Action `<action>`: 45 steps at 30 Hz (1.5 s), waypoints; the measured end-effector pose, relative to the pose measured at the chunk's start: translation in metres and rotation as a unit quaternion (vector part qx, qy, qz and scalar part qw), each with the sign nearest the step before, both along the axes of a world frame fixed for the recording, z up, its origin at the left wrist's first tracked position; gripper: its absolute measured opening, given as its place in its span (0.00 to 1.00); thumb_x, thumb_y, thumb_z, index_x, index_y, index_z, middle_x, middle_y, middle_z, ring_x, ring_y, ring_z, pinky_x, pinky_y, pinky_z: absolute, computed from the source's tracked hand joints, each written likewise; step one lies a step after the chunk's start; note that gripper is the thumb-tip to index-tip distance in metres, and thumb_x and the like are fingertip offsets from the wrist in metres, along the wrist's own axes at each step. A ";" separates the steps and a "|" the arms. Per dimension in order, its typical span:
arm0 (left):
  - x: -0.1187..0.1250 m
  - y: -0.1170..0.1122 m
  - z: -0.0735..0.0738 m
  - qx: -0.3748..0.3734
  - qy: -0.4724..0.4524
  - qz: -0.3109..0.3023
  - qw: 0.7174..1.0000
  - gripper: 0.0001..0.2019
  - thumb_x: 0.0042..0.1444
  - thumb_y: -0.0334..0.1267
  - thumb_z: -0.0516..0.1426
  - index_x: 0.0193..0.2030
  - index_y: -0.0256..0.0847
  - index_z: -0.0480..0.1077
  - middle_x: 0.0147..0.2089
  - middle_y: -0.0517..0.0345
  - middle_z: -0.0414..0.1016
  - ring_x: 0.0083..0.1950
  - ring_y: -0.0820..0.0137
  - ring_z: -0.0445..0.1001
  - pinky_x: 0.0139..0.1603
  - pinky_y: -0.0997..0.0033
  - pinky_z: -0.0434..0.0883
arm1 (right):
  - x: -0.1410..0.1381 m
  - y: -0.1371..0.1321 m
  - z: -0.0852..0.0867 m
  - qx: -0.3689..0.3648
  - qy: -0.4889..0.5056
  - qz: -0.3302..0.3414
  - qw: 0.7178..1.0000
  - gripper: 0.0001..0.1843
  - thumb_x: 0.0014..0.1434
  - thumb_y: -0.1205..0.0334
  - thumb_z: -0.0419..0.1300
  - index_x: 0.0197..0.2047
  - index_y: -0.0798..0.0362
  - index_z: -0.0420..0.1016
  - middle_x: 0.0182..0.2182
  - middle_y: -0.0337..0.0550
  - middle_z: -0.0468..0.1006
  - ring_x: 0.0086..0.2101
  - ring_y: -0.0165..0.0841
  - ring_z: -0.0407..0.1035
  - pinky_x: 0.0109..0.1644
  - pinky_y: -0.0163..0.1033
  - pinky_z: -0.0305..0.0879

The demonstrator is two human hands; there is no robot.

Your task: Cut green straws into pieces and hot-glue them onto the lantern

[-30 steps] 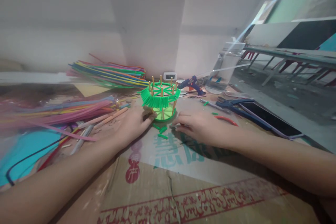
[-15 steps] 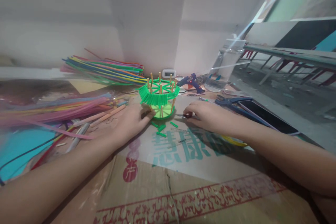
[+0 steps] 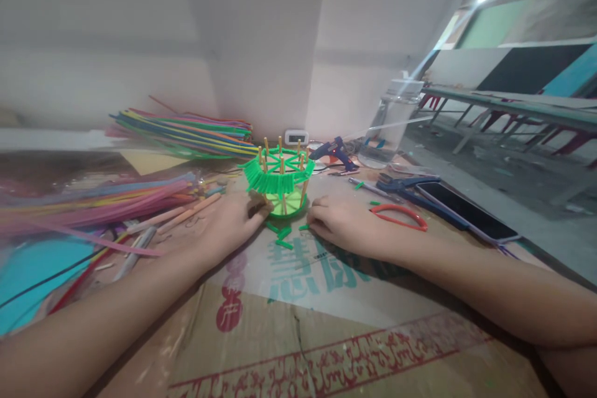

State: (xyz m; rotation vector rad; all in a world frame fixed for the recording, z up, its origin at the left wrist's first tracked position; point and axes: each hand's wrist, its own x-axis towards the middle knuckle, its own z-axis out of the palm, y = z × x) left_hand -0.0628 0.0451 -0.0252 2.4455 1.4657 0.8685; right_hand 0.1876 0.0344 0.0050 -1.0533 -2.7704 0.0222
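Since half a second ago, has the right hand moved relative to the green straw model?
Yes. The right hand has slid left, nearer the green straw model, uncovering the red handle.

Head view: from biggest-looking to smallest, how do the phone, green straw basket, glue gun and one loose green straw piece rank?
1. phone, green straw basket: about alike, unranked.
2. glue gun, lying farther back.
3. loose green straw piece.

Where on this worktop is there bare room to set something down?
Bare cardboard lies nearer the camera than the left hand, the right hand and the cut green pieces. Crowded: straws on the left; glue gun, cutters and phone right of the green straw frame.
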 end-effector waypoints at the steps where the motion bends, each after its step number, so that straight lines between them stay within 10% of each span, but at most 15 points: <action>1: 0.000 0.000 0.000 0.007 0.015 0.004 1.000 0.15 0.63 0.45 0.51 0.38 0.39 0.75 0.36 0.50 0.77 0.40 0.60 0.74 0.42 0.63 0.66 | 0.001 0.000 -0.001 -0.010 0.019 -0.013 1.000 0.08 0.64 0.66 0.54 0.36 0.55 0.74 0.33 0.47 0.76 0.35 0.35 0.68 0.39 0.39 0.59; 6: -0.001 0.000 0.000 0.009 0.053 0.009 0.999 0.16 0.65 0.45 0.50 0.38 0.38 0.75 0.37 0.50 0.78 0.40 0.60 0.74 0.41 0.63 0.66 | 0.006 -0.004 0.003 -0.124 0.234 -0.074 0.961 0.05 0.66 0.63 0.49 0.39 0.51 0.64 0.28 0.39 0.73 0.28 0.31 0.65 0.33 0.37 0.58; 12: -0.001 0.002 -0.001 0.010 0.060 0.015 0.998 0.15 0.65 0.45 0.50 0.37 0.39 0.73 0.35 0.51 0.76 0.38 0.62 0.74 0.39 0.65 0.66 | -0.010 0.000 0.006 -0.357 0.515 -0.076 0.775 0.15 0.63 0.48 0.55 0.33 0.50 0.59 0.22 0.33 0.72 0.22 0.27 0.62 0.28 0.34 0.58; 16: 0.001 0.000 0.002 0.013 0.054 0.002 0.998 0.15 0.64 0.44 0.50 0.36 0.39 0.73 0.34 0.52 0.76 0.37 0.63 0.73 0.37 0.65 0.65 | -0.024 -0.002 0.004 -0.391 0.582 -0.070 0.709 0.20 0.57 0.44 0.62 0.30 0.51 0.62 0.22 0.34 0.73 0.20 0.25 0.62 0.26 0.33 0.55; 45: 0.001 0.000 0.002 0.012 0.025 -0.010 1.000 0.13 0.63 0.41 0.51 0.36 0.37 0.74 0.35 0.51 0.76 0.37 0.63 0.73 0.38 0.65 0.65 | -0.048 -0.005 0.001 -0.446 0.622 -0.074 0.639 0.16 0.54 0.51 0.65 0.28 0.54 0.67 0.21 0.35 0.74 0.18 0.23 0.63 0.23 0.31 0.60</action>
